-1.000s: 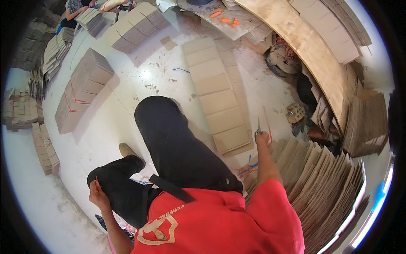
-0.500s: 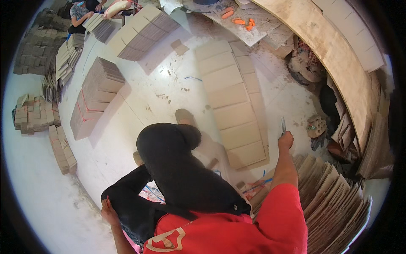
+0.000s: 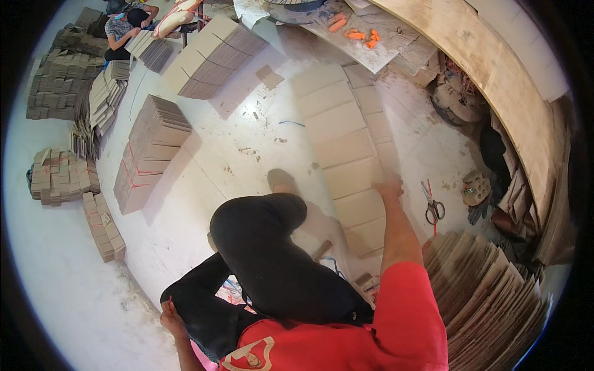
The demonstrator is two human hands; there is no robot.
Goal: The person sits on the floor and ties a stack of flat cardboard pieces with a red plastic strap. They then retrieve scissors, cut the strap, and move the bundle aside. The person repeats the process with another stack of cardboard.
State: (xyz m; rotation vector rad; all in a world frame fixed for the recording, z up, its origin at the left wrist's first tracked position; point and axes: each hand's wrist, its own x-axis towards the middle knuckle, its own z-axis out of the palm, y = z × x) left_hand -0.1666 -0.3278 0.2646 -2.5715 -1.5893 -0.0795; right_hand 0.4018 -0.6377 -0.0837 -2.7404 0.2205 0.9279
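Note:
My right hand (image 3: 388, 185) is over the right edge of a long row of flat brown cardboard pieces (image 3: 348, 179) on the floor. Its fingers are smeared by motion, so whether they grip the cardboard does not show. To the right of that hand, a pair of scissors (image 3: 434, 212) with dark handles lies on the floor, with red string beside it. By my bent left knee, my left hand (image 3: 172, 319) is closed, a thin red strand (image 3: 170, 298) poking out of its fingers.
Upright cardboard sheets (image 3: 482, 290) stand close at my right. Tied cardboard stacks (image 3: 154, 151) are on the floor at left. A curved wooden board (image 3: 495, 68) runs along the right. Orange pieces (image 3: 356, 35) lie on a low surface ahead. Another person (image 3: 120, 28) sits far left.
The scissors have left my right hand and lie on the floor. That hand has moved left onto the cardboard row. My left hand stays by the knee; the whole view has shifted slightly.

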